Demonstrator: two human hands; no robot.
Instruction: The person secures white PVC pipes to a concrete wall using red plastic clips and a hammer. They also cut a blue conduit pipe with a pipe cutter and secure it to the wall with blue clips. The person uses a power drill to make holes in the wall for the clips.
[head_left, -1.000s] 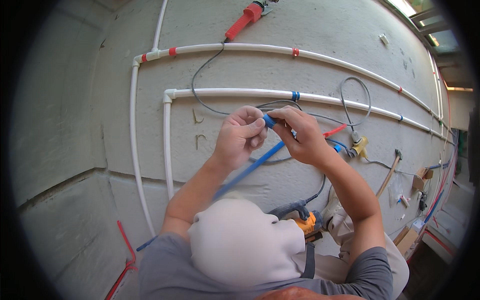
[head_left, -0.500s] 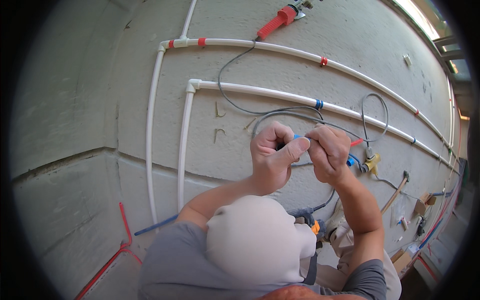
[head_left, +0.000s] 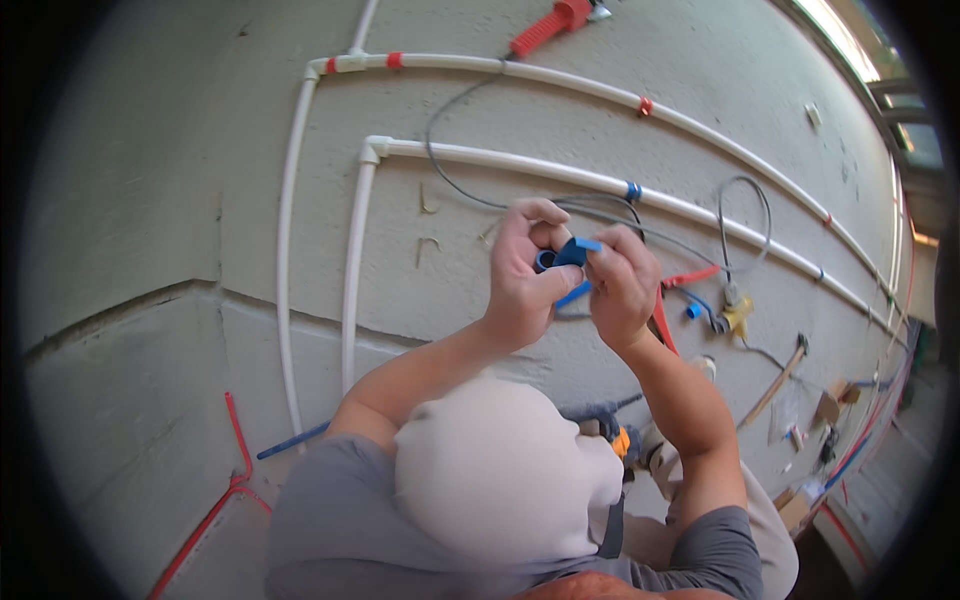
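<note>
Both hands are raised together over the concrete floor. My left hand [head_left: 520, 277] has its fingers curled round a blue plastic piece [head_left: 574, 251], which has a flat, strip-like part. Beside it, within the same fingers, a dark-centred blue ring [head_left: 545, 260] shows; whether the two are joined I cannot tell. My right hand [head_left: 623, 283] pinches the right end of the flat blue piece between thumb and fingers. Just below the hands a blue bar [head_left: 573, 295] is partly hidden. A red-handled tool [head_left: 690, 276] lies behind my right hand, its middle covered.
White pipes [head_left: 510, 160] with red and blue bands run along the floor. A red-handled tool with a grey cord [head_left: 540, 33] lies at the far side. To the right are a short blue tube [head_left: 693, 311], a yellow connector [head_left: 738, 314], a hammer [head_left: 775, 385] and a cardboard box [head_left: 835, 402].
My hands have turned and moved slightly left, and more of the blue piece shows between them. The red-handled tool behind my right hand is more exposed. The whole view has shifted a little.
</note>
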